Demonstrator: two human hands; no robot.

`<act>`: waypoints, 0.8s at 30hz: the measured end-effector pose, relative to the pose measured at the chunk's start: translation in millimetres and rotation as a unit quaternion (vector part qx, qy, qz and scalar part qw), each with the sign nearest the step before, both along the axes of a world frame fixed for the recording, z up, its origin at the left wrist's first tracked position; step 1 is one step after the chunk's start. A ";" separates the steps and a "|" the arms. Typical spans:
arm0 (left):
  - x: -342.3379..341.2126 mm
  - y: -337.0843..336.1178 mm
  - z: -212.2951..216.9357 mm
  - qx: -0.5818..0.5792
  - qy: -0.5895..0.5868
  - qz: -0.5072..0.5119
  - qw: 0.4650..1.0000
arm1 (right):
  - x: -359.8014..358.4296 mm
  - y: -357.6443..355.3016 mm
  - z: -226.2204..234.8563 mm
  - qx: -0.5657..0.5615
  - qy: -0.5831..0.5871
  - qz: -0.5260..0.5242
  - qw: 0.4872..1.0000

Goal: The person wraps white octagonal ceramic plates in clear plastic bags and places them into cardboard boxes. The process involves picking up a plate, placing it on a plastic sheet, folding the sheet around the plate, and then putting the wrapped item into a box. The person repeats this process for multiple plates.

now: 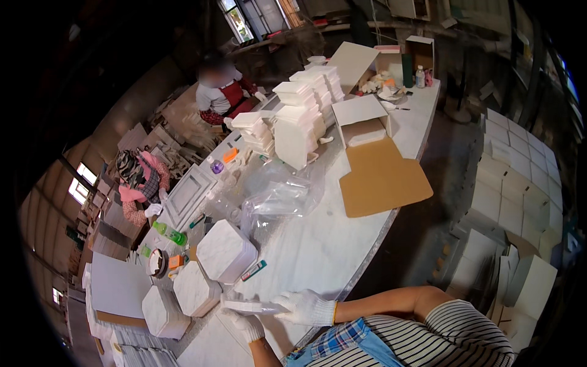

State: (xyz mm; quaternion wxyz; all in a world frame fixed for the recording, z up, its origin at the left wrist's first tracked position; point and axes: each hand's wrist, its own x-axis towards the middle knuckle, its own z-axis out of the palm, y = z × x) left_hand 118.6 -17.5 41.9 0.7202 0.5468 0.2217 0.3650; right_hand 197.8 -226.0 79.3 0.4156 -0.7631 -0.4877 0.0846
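Observation:
Both my hands wear white knit gloves and hold a thin, flat clear plastic sleeve (247,305) level above the near end of the white marble-look table (318,244). My left hand (246,325) grips its lower left side, my right hand (306,307) its right end. Just beyond the sleeve stand three white octagonal marble-look boxes: one (225,249) nearest the middle, one (194,287) to its left, one (162,311) farther left. A small red and green pen-like tool (254,270) lies beside the first box.
Crumpled clear plastic bags (278,196) lie mid-table, with a brown cardboard sheet (382,177) and an open carton (361,122) to the right. Stacks of white boxes (299,116) stand farther back. A seated person (219,92) works at the far left. White cartons (520,183) pile up right.

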 end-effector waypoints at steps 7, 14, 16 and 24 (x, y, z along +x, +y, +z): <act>18.0 34.5 -105.4 -0.208 -0.023 -0.081 0.975 | 38.5 -10.3 -0.7 0.014 0.113 -0.036 0.993; 94.3 -37.3 -43.5 -0.073 0.204 -0.048 0.975 | 82.1 -43.9 -31.6 0.010 0.248 -0.187 0.950; 115.7 -49.1 -41.8 -0.094 0.247 -0.109 0.958 | 85.1 -63.3 -42.4 0.070 0.310 -0.236 0.918; 238.6 -113.7 5.7 0.263 0.373 -0.310 0.834 | 109.7 -189.0 4.4 0.362 0.535 -0.328 0.689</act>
